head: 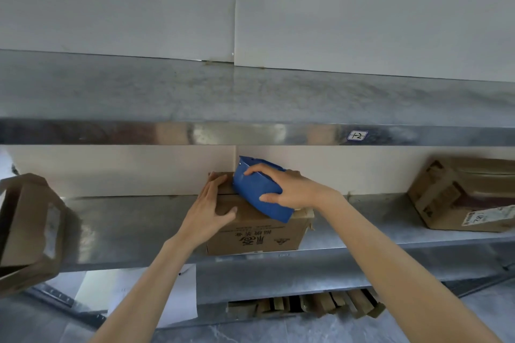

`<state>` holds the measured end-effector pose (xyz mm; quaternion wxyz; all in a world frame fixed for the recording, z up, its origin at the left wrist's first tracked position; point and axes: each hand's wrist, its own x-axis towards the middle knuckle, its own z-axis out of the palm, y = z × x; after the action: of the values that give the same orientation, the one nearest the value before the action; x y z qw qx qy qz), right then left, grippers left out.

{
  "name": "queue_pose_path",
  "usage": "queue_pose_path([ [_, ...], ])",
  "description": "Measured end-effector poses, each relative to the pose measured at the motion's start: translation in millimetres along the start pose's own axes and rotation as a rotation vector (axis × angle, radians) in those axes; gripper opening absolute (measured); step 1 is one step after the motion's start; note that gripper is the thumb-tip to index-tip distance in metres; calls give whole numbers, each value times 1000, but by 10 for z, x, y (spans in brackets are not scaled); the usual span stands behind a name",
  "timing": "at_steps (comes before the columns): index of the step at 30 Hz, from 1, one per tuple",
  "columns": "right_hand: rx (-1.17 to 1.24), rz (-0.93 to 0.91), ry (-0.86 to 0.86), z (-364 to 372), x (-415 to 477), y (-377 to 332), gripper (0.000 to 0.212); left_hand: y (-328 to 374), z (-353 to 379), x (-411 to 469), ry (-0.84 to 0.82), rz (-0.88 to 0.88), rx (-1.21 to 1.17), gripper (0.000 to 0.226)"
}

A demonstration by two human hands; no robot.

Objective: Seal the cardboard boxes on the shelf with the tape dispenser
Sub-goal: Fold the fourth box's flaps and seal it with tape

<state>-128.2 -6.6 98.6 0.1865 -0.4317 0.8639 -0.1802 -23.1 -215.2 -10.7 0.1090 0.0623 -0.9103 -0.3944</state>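
Note:
A small brown cardboard box (259, 234) with dark printed characters on its front stands on the metal shelf (133, 220), in the middle. On its top lies a blue tape dispenser (255, 189), tilted, which my right hand (289, 189) grips from above with fingers and thumb curled round it. My left hand (210, 209) rests on the box's left top edge, fingers straight along the top and thumb against the front face. The box's top seam is hidden under the dispenser and my hands.
An open cardboard box (28, 228) lies tipped at the shelf's left end. Another box (462, 195) with a white label sits at the right. An upper metal shelf (250, 108) with a small tag (357, 135) overhangs. Papers (178, 292) and wooden pieces (320, 303) lie below.

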Motion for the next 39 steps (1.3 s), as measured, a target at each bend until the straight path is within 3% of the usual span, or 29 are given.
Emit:
queue_pose_path([
  [6, -22, 63, 28, 107, 7, -32, 41, 3, 24, 28, 42, 9, 10, 81],
  [12, -206, 50, 348, 344, -42, -99, 40, 33, 70, 7, 98, 38, 31, 75],
  [14, -242, 38, 384, 372, -35, -96, 42, 17, 95, 2, 124, 32, 29, 75],
  [23, -280, -15, 407, 335, -99, -46, 44, -28, 46, -22, 198, 42, 38, 71],
  [29, -282, -52, 380, 241, -132, -9, 44, -1, -89, -26, 131, 20, 51, 76],
  [32, -284, -104, 369, 180, -183, -9, 44, 25, -244, 30, 135, 55, 72, 57],
  [35, -288, -165, 377, 138, -221, -31, 45, 108, -470, 93, 167, 53, -90, 40],
  [39, -278, -241, 371, 135, -231, -97, 42, 223, -695, 156, 7, 14, -240, 35],
])
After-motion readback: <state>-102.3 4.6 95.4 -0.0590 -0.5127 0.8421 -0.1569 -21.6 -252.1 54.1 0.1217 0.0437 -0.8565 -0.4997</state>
